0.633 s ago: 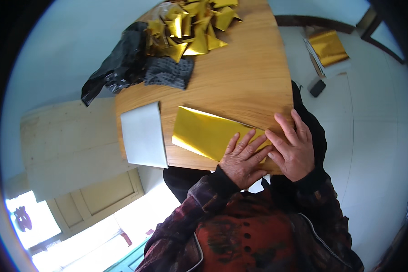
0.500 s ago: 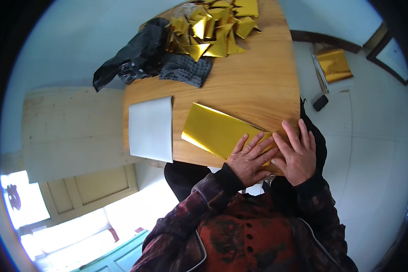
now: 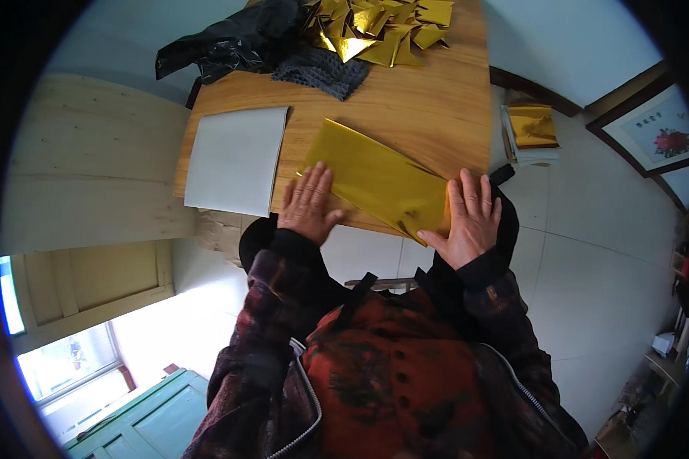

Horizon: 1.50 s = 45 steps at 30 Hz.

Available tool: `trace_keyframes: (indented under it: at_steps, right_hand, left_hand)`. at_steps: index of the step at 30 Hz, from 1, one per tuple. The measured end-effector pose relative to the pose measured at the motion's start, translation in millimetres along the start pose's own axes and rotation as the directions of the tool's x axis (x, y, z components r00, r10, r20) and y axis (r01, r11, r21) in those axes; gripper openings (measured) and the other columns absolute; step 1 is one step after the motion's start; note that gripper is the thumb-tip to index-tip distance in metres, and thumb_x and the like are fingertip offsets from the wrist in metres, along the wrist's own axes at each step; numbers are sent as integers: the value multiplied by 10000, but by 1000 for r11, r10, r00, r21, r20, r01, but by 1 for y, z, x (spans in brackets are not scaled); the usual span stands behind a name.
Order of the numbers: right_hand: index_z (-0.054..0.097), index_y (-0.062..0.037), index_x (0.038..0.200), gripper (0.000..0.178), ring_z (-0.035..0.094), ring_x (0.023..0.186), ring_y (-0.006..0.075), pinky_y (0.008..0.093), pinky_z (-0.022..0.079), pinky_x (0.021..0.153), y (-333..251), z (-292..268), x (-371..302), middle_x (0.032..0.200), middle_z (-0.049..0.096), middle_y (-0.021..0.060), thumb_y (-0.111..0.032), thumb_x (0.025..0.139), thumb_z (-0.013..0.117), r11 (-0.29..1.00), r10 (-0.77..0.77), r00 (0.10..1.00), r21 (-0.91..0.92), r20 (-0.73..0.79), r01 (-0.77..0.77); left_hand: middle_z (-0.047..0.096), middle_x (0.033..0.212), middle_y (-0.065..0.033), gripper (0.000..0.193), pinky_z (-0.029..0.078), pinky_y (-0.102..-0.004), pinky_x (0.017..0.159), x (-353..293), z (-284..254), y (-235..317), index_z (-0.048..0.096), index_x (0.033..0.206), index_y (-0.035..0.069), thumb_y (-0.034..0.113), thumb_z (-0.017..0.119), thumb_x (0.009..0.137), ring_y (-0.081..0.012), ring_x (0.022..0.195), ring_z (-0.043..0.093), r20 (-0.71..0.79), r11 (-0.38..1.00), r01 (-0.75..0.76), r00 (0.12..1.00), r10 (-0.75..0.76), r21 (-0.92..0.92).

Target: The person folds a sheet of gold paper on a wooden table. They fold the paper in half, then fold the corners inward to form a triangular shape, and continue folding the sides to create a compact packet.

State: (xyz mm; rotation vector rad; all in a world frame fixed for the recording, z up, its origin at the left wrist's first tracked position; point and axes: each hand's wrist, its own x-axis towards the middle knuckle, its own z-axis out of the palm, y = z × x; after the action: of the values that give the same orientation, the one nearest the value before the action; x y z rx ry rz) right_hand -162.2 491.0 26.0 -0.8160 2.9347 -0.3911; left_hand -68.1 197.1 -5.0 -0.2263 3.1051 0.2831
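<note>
- Gold sheet (image 3: 375, 172) on table (image 3: 429, 107), btwn the 2 hands; long axis slants, L end farther from body, R end closer in.
- L hand (image 3: 306, 210): flat, fingers straight, thumb out, nothing clamped; fingertips at sheet's near-L corner, most of sheet to its R.
- R hand (image 3: 471, 229): spread, not clamped; fingers along sheet's R short edge, thumb tip at near-R corner; rest of sheet to its L.
- Neither hand clearly nearer sheet's mid.
- Silver-grey sheet (image 3: 237, 161) L of L hand, apart from gold one.
- Gold folded pcs (image 3: 394, 38) well beyond both hands.
</note>
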Motion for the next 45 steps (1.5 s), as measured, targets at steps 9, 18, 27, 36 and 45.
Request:
trace_keyframes:
  at_steps: [9,18,27,36,45]
  right_hand:
    - [290,-34,1494,1065,89,1475,383,652,164,1116,-3,-1,1,1608,157,101,-578,708,758,999,19,996,-41,87,-16]
    - [278,-26,1497,1066,42,1479,379,654,127,1124,-8,-8,3,1610,130,101,-623,736,724,998,31,990,-62,137,-22]
    - [289,-42,1495,1052,94,1473,385,665,159,1110,-5,-3,0,1603,167,100,-609,731,738,999,19,995,-47,96,-14]
    - [319,-55,1485,1039,103,1471,385,660,150,1117,-4,-8,2,1593,204,104,-606,714,743,999,18,995,-31,96,-15]
    - [350,-51,1467,985,98,1474,380,650,151,1122,2,-10,17,1594,205,91,-575,734,747,997,64,994,-37,91,-61]
  left_hand:
    - [232,1605,-10,737,107,-440,1205,5,2,-3,275,1529,171,503,531,923,-184,1482,198,-8,993,120,993,-120,-12]
    - [170,1624,-9,734,114,-444,1204,31,-28,6,255,1535,180,477,540,927,-179,1497,135,100,960,278,955,-280,33]
    - [261,1592,-61,767,187,-455,1186,-2,18,107,321,1504,140,417,632,860,-233,1469,239,4,867,-449,887,461,-214]
    - [203,1605,-109,888,146,-481,1185,3,12,69,272,1522,108,553,625,840,-288,1482,185,16,965,-250,968,252,-74]
    - [181,1617,-78,816,109,-523,1181,49,13,65,298,1518,151,623,510,887,-270,1490,163,75,970,-243,967,245,-30]
